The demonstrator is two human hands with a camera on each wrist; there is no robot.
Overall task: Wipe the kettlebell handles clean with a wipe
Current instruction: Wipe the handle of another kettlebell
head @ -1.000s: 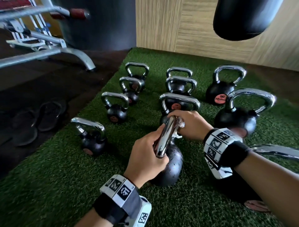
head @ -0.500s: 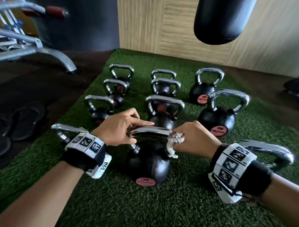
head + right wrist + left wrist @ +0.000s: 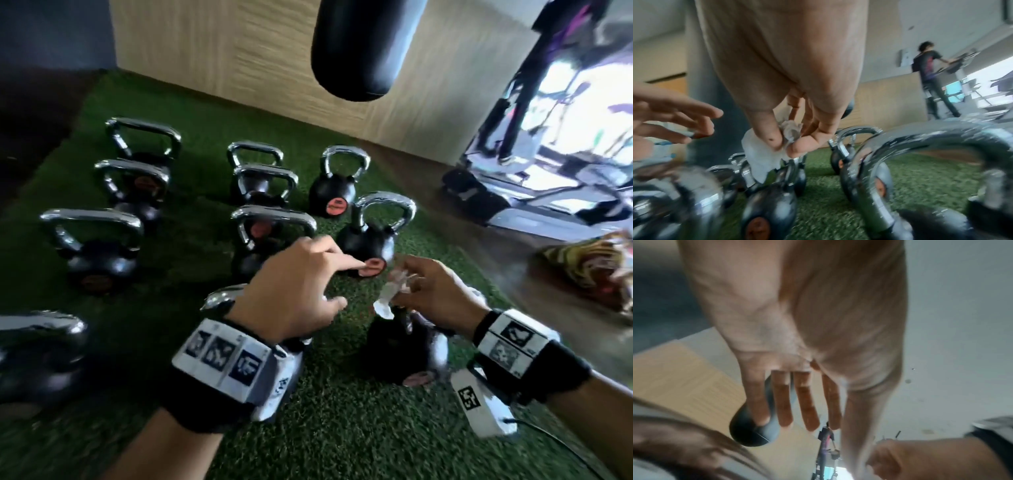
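1. Nearest the body, right hand (image 3: 435,294) pinches crumpled wipe (image 3: 764,154) between thumb and fingers; left hand (image 3: 291,291) spread wide, holding nothing.
2. Just below the hands: two kettlebells (image 3: 404,349), handles partly hidden.
3. Risk, judged: loose pinch could drop the wipe onto turf (image 3: 342,428), picking up grit.
4. Farther out: more kettlebells packed in close rows, little room between handles; punching bag (image 3: 363,48) overhead, wall beyond.
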